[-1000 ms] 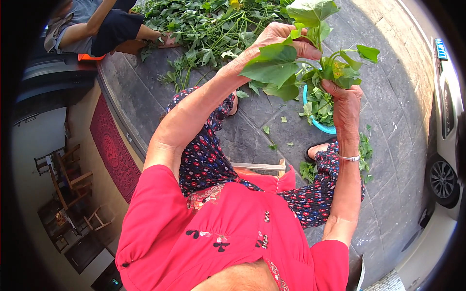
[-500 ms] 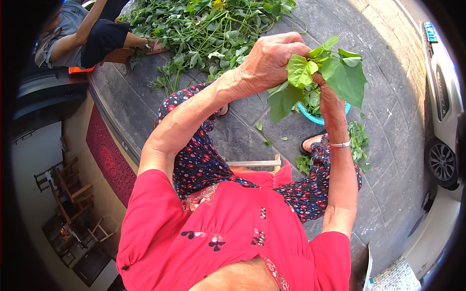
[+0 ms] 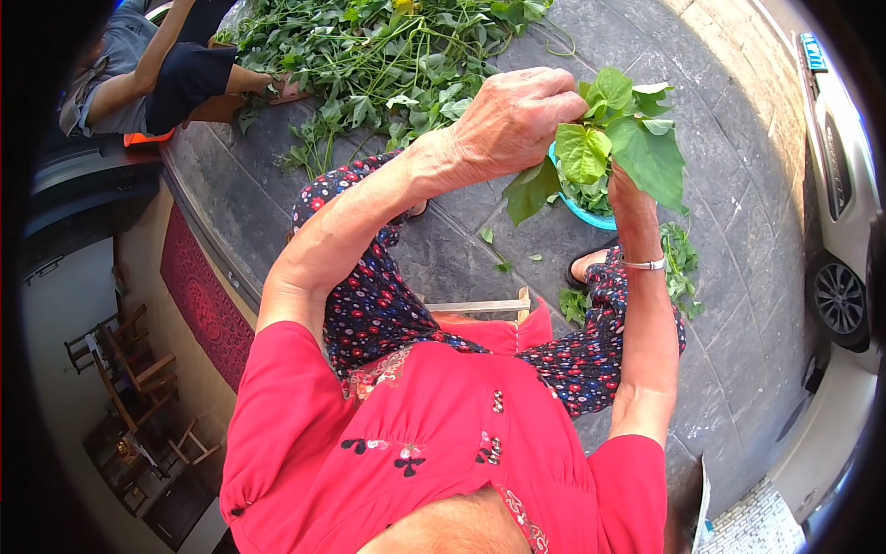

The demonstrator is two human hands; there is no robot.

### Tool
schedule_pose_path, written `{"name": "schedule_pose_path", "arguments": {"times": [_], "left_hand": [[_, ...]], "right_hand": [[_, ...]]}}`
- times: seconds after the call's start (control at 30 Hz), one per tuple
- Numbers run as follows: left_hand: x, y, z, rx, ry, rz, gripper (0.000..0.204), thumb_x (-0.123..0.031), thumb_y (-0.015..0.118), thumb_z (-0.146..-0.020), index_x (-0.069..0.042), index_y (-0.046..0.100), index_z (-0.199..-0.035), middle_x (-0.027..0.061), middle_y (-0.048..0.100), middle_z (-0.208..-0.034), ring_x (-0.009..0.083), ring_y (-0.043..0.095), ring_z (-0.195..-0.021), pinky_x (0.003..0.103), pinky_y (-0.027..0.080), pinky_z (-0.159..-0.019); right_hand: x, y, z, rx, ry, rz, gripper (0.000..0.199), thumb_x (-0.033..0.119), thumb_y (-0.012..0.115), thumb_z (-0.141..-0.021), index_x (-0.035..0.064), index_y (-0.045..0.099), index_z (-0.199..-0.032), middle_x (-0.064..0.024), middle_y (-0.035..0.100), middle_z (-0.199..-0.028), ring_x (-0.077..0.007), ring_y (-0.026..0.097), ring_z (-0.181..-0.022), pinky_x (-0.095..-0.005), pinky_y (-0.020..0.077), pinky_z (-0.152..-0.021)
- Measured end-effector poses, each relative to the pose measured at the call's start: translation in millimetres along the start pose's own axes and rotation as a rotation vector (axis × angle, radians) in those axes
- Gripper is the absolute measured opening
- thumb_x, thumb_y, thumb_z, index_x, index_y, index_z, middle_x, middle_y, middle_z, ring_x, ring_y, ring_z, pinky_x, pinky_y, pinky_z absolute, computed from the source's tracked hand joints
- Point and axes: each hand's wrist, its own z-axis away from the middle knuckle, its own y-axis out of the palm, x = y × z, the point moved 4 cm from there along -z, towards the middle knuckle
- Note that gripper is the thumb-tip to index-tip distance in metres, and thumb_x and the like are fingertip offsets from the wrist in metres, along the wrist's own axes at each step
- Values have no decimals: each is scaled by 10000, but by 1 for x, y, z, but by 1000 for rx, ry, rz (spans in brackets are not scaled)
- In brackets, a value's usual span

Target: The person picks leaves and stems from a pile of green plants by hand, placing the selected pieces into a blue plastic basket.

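Between my hands, above the paving, is a leafy sprig (image 3: 641, 152) with broad green leaves. My left hand (image 3: 528, 115) is closed at the sprig's left side, its fingertips turned away from view. A darker leaf (image 3: 530, 191) hangs just below that hand. My right hand (image 3: 630, 192), with a silver bracelet on its wrist, grips the sprig from below; the leaves hide most of its fingers. Beneath, a blue basin (image 3: 591, 218) holds picked leaves and is partly covered by the sprig and my right hand.
A big heap of leafy vines (image 3: 378, 78) spreads over the paving ahead. Another person (image 3: 138, 78) sits at the far left, a foot beside the heap. Loose greens (image 3: 681, 263) lie right of my leg. A wooden stool (image 3: 480, 306) shows between my knees; a car (image 3: 840, 203) stands at right.
My left hand has drawn slightly away from the sprig's top. My right hand and the sprig have shifted a little lower, and more of the basin shows.
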Motion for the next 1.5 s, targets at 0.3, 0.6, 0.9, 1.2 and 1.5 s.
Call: {"name": "schedule_pose_path", "arguments": {"times": [0.3,0.6,0.9,1.2,1.5], "left_hand": [[22,6,4,347,-619,627,211,-179,628,-818,19,587,-877,11,528,-699,113,525,-718,272,420,-650],[43,-21,-2,-212,-804,1278,199,-206,593,-865,-7,584,-874,9,523,-736,78,394,-616,234,342,-587],[72,88,-5,184,-515,76,162,-96,503,-739,-6,626,-794,272,583,-725,444,580,-722,464,471,-667],[52,165,-13,236,-414,117,186,-179,581,-754,3,587,-788,240,604,-750,423,592,-743,483,472,-683],[61,27,-78,-355,-702,891,152,-90,583,-848,15,639,-942,7,611,-788,74,550,-678,200,450,-641]], "right_hand": [[16,0,-39,61,559,-593,175,-11,731,-689,-37,674,-853,-14,655,-780,-59,544,-645,-242,436,-587],[-19,-36,-50,-318,553,-973,265,-63,750,-640,-15,659,-883,-44,656,-831,-128,603,-735,-259,495,-684],[-27,-59,-43,-290,612,-1394,319,-56,611,-800,15,539,-1103,-106,629,-991,-241,614,-828,-371,504,-742],[-31,-66,-39,-436,706,-1502,274,-36,634,-793,-2,559,-1055,-99,647,-927,-231,633,-775,-358,520,-676],[-27,-73,-36,-363,733,-1288,221,-36,678,-752,-48,603,-960,-93,653,-844,-171,621,-680,-259,514,-581]]}}
